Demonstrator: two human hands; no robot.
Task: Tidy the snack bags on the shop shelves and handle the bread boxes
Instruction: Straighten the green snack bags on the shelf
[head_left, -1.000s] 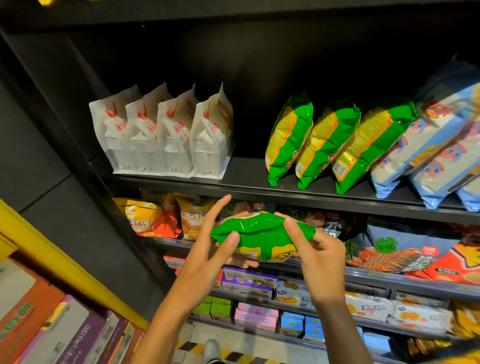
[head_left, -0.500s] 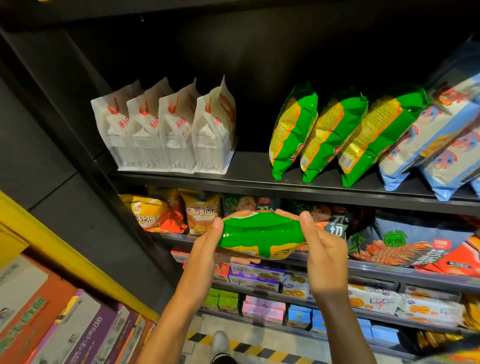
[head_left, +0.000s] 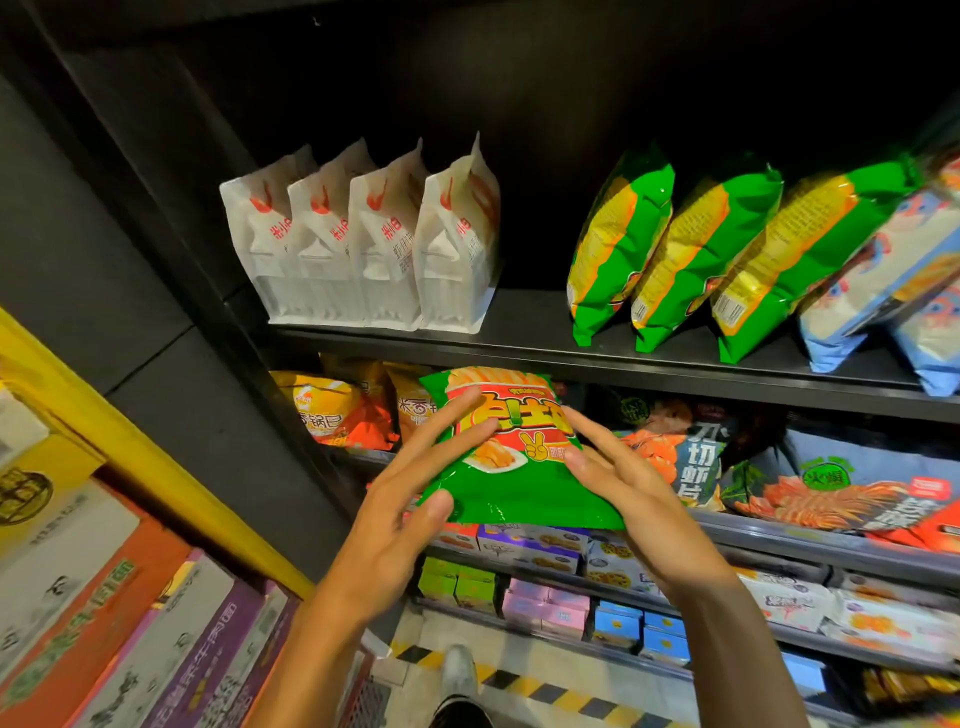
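I hold a green snack bag (head_left: 511, 467) with a red and yellow front facing me, in front of the second shelf. My left hand (head_left: 410, 499) lies on its left side with straight, spread fingers on the front and the thumb at the lower left corner. My right hand (head_left: 623, 483) holds the right side: fingers spread over the front edge, thumb hidden behind the bag. On the top shelf (head_left: 530, 348) three matching green bags (head_left: 696, 249) lean left, with several white bags (head_left: 363, 244) standing further left.
Pale blue bags (head_left: 883, 291) lean at the top shelf's right end. The second shelf holds yellow-orange bags (head_left: 332, 410) and dark shrimp-chip bags (head_left: 852, 483). Small boxes (head_left: 540, 608) fill the lower shelves. Cartons (head_left: 104, 613) sit at lower left. My shoe (head_left: 460, 675) is on the striped floor.
The green bag has turned from edge-on to front-facing and stands upright. Both hands loosened from a curled grip to straight, spread fingers on it. The view moved closer to the shelves.
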